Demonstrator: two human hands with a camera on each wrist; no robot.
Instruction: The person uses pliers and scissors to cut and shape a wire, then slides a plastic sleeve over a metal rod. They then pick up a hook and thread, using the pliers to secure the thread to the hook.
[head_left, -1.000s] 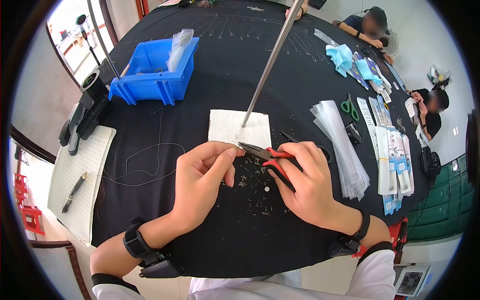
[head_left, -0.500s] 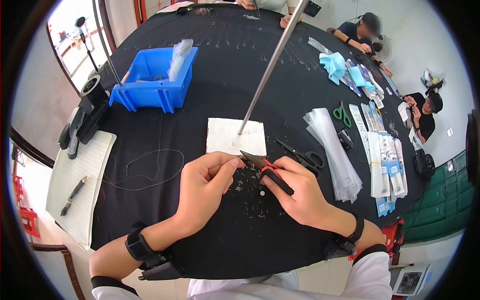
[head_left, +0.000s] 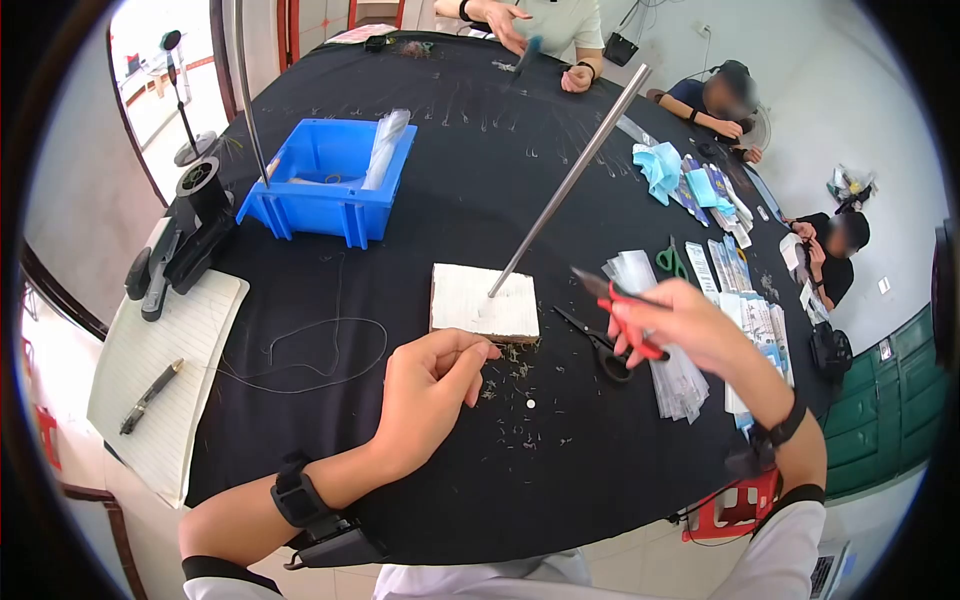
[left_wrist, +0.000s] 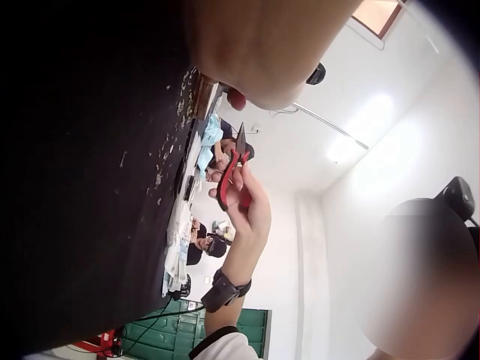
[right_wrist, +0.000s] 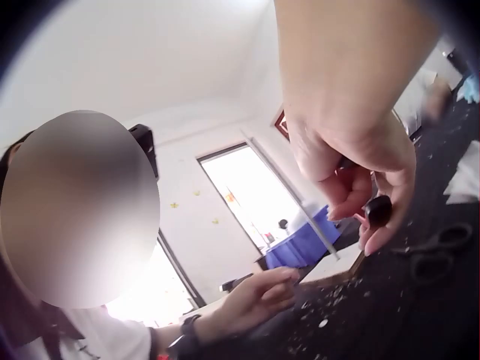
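In the head view my left hand (head_left: pixel 432 395) hovers by the front edge of the white block (head_left: pixel 484 302), thumb and forefinger pinched together; the tiny piece between them is barely visible. Up and to the right, my right hand (head_left: pixel 690 330) grips the red-handled pliers (head_left: pixel 612 293), clear of the left hand, above the black scissors (head_left: pixel 598 345). The left wrist view shows the pliers (left_wrist: pixel 234 169) in the right hand (left_wrist: pixel 251 206), tips upward. In the right wrist view the curled fingers mostly hide the pliers. A metal rod (head_left: pixel 560 190) slants up from the block.
Small clippings (head_left: pixel 520 375) lie before the block. A blue bin (head_left: pixel 330 205) stands back left, a notepad (head_left: pixel 170 380) with a pen left, a thin looped line beside it. Clear sleeves (head_left: pixel 675 385), green scissors (head_left: pixel 671 260) and packets lie right. People sit across and right.
My right hand has carried the pliers away from my left fingers, up and to the right. The left hand keeps its pinch near the block. The view has shifted slightly.
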